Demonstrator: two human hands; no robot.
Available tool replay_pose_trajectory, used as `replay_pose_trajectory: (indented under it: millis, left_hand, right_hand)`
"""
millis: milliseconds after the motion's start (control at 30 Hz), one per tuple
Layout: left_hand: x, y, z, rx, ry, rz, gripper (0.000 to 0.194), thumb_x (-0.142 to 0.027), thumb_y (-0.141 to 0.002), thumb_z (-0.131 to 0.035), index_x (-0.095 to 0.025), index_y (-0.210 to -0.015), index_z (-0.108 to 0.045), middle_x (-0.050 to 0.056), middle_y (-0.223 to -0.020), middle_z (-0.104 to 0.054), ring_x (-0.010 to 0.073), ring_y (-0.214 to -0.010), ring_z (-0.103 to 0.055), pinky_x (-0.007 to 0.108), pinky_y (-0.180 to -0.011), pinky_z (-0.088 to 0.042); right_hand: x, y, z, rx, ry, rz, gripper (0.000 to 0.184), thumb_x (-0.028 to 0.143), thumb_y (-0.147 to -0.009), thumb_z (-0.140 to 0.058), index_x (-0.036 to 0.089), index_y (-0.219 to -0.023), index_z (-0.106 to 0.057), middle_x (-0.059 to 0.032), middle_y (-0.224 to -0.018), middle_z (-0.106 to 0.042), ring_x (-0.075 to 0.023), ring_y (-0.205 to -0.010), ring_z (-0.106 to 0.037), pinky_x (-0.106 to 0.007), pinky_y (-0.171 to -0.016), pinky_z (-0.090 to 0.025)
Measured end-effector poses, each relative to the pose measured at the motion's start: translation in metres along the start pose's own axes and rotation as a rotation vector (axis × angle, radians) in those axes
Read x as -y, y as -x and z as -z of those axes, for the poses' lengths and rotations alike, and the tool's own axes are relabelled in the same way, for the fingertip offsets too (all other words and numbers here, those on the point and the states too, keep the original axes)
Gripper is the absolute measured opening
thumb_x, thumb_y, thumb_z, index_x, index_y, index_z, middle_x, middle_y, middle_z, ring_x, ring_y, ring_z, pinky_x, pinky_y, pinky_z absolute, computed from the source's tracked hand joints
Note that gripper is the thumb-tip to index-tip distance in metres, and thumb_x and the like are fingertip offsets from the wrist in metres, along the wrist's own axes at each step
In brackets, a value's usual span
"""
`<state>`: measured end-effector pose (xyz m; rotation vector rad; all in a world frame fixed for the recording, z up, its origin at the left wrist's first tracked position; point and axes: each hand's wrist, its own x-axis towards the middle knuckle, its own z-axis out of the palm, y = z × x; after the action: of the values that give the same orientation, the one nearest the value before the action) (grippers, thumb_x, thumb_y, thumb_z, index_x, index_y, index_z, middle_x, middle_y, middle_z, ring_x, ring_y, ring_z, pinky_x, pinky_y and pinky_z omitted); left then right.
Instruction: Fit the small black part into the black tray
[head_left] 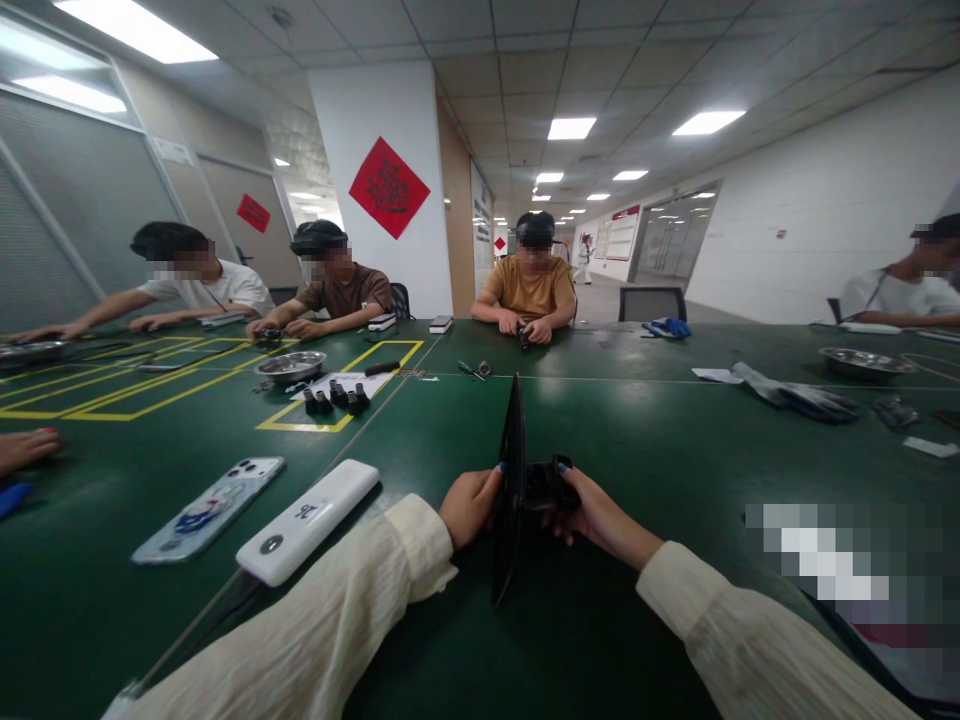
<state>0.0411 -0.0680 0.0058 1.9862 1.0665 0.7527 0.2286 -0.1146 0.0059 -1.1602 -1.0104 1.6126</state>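
My left hand (469, 505) grips the edge of a thin black flat panel (511, 480) that stands on its edge on the green table (600, 440). My right hand (589, 510) is closed around a small black block-shaped part (544, 482) pressed against the panel's right side. Both sleeves are cream-coloured. The inside of both grips is partly hidden.
A phone (210, 508) and a white power bank (309, 520) lie at my left. Farther off are small black parts (335, 398), a metal bowl (291, 365), another bowl (864, 362) and grey gloves (796, 397). Several people sit round the table. A hand (26, 447) rests at far left.
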Motion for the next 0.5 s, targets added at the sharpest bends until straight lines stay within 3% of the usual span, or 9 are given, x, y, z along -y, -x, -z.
replay_pose_trajectory:
  millis: [233, 500]
  left_hand:
    - [-0.0003, 0.0005, 0.0007, -0.024, -0.081, -0.046, 0.054, -0.052, -0.085, -0.023, -0.015, -0.055, -0.048, 0.001, -0.049, -0.045, 0.0142, -0.05, -0.044, 0.025, -0.054, -0.036]
    - [0.0031, 0.0002, 0.0007, -0.047, -0.025, -0.045, 0.051, -0.05, -0.085, -0.022, -0.016, -0.053, -0.043, 0.001, -0.05, -0.044, 0.0145, -0.053, -0.043, 0.026, -0.057, -0.037]
  right_hand:
    - [0.0003, 0.001, 0.0004, 0.005, -0.005, 0.004, 0.023, 0.037, -0.092, -0.024, 0.018, -0.093, -0.037, -0.001, -0.052, -0.059, -0.0117, -0.04, -0.055, -0.017, -0.033, -0.037]
    - [-0.0045, -0.0053, 0.0038, 0.015, -0.023, 0.0, 0.023, 0.037, -0.091, -0.025, 0.017, -0.092, -0.038, -0.0017, -0.051, -0.06, -0.0121, -0.038, -0.054, -0.017, -0.032, -0.036]
